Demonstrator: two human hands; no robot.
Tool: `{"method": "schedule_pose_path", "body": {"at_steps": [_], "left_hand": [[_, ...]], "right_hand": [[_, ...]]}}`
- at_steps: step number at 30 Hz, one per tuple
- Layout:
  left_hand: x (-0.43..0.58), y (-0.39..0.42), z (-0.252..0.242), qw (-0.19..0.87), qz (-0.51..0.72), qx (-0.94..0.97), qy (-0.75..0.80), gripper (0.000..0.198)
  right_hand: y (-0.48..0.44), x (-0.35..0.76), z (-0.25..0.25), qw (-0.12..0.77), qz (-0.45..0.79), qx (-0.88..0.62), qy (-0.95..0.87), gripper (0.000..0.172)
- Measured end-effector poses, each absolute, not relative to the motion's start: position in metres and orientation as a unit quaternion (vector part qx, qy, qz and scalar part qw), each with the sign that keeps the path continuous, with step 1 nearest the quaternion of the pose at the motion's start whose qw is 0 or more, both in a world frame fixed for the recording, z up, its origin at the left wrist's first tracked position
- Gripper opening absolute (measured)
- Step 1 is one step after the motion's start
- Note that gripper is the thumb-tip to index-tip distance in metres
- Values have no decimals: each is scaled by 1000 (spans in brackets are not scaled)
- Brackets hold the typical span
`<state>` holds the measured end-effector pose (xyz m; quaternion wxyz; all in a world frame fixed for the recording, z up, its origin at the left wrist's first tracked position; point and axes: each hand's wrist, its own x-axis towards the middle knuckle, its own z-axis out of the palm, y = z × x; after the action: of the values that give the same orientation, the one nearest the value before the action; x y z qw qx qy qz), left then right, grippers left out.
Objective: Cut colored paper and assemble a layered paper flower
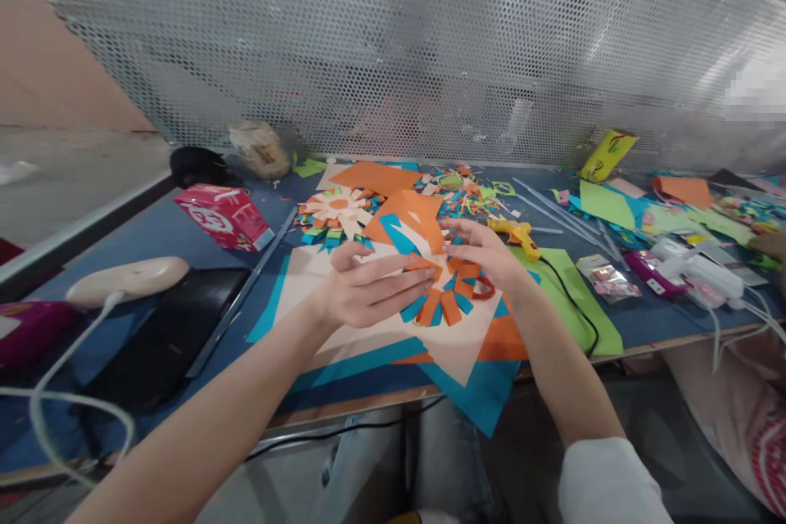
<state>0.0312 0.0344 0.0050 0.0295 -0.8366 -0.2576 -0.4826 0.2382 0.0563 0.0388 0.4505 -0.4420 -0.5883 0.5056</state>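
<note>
A paper flower with orange and blue looped petals lies on pale paper sheets before me. My left hand reaches over its left side, fingers stretched out, thumb apart, fingertips at the orange strips. At the upper right of the flower is my right hand, its fingers bent and apart. Whether either hand touches a petal is hard to make out. A red loop, perhaps a scissors handle, shows below the right hand. To the left behind stands another layered paper flower with a pale top.
A yellow glue gun with a black cord lies right, by green paper. Paper scraps and orange sheets lie behind. Leftward are a pink box, a black tray and a white corded device. A perforated metal panel borders the table.
</note>
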Motion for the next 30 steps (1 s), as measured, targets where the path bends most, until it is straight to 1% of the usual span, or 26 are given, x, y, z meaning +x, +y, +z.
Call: {"method": "schedule_pose_path", "body": {"at_steps": [2, 4, 7, 8, 10, 15, 19, 21, 24, 30], "left_hand": [[30, 35, 5, 44, -477, -842, -248, 47], [25, 45, 8, 33, -445, -865, -227, 51], [14, 68, 16, 1, -296, -942, -158, 47], [12, 74, 18, -8, -273, -951, -147, 47], [10, 80, 21, -18, -273, -952, -135, 48], [12, 77, 18, -35, -334, -930, -149, 47], [12, 78, 15, -12, -283, -949, -141, 48], [11, 80, 15, -12, -284, -948, -143, 48], [14, 79, 19, -37, -310, -938, -153, 44], [27, 70, 36, -101, -303, -936, -147, 30]], "right_hand": [[55, 237, 39, 447, 501, -450, -589, 38], [54, 235, 39, 449, 487, -452, -597, 39], [55, 234, 38, 451, 469, -455, -607, 40], [55, 234, 38, 451, 468, -456, -608, 40], [55, 235, 38, 446, 470, -460, -607, 42], [53, 235, 39, 436, 474, -461, -611, 46], [52, 235, 40, 432, 476, -462, -611, 46], [52, 235, 40, 429, 477, -460, -614, 48], [54, 236, 38, 431, 476, -459, -614, 49], [56, 237, 34, 434, 484, -459, -605, 50]]}}
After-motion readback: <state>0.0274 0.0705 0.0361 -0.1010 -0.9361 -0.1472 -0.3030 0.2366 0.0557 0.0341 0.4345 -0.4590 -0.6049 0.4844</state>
